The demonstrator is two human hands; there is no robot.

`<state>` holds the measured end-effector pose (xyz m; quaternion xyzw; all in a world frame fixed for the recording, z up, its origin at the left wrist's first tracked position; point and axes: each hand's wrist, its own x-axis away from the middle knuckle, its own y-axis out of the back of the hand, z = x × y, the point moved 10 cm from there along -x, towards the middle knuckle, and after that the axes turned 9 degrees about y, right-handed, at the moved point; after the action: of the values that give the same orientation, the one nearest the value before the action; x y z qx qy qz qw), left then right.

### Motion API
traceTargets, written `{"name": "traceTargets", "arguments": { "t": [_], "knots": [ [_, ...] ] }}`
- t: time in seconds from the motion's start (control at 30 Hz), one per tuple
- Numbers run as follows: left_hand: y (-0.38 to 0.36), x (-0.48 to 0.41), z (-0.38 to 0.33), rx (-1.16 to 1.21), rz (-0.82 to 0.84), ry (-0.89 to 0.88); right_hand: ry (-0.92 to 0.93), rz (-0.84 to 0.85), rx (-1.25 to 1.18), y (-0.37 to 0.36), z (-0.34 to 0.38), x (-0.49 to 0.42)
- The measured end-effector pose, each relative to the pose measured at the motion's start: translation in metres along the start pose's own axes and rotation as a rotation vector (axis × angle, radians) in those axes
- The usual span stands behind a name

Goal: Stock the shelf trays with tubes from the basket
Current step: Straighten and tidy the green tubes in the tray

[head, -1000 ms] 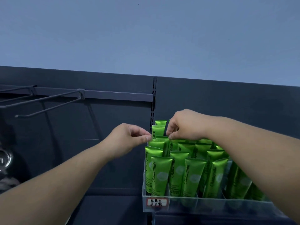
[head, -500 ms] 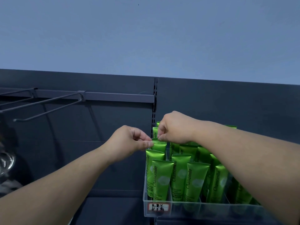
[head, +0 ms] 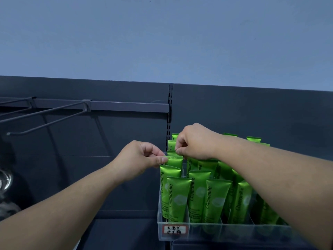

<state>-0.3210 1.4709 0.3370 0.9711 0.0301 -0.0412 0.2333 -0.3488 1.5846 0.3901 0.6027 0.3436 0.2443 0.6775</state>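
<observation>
**In the shelf tray: both hands on the green tubes**

Up on the dark shelf unit (head: 252,114) there's one clear plastic tray (head: 234,231), and it's packed with green tubes (head: 198,192). I count six in the leftmost lane and at least a dozen overall, but the right arm (head: 270,168) covers a bunch, so no exact total. There's also one handwritten label (head: 174,229) on the tray front and two wire hooks (head: 87,105) off to the left.

The tubes are shiny metallic green and stand with the wide crimped end up. "Chamomile" is printed up the side, with a pale round mark next to it.

Two hands, bare forearms coming in from the lower corners. The left hand (head: 138,159) has thumb and forefinger clamped on the top left corner of one tube (head: 174,160), fourth from the back in that left lane, with the other fingers curled in. The right hand (head: 195,141) is knuckles-up, fingers bunched tight and nipping the crimped tops right beside it. Can't tell if it's that same tube or the one behind.
</observation>
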Motion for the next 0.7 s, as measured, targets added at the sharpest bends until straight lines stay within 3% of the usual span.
{"name": "traceTargets", "arguments": {
  "t": [0.7],
  "knots": [
    [-0.0067, 0.0042, -0.0028, 0.036, -0.034, 0.023, -0.005, 0.027, -0.011, 0.0059, -0.0081, 0.0101]
  ]
}}
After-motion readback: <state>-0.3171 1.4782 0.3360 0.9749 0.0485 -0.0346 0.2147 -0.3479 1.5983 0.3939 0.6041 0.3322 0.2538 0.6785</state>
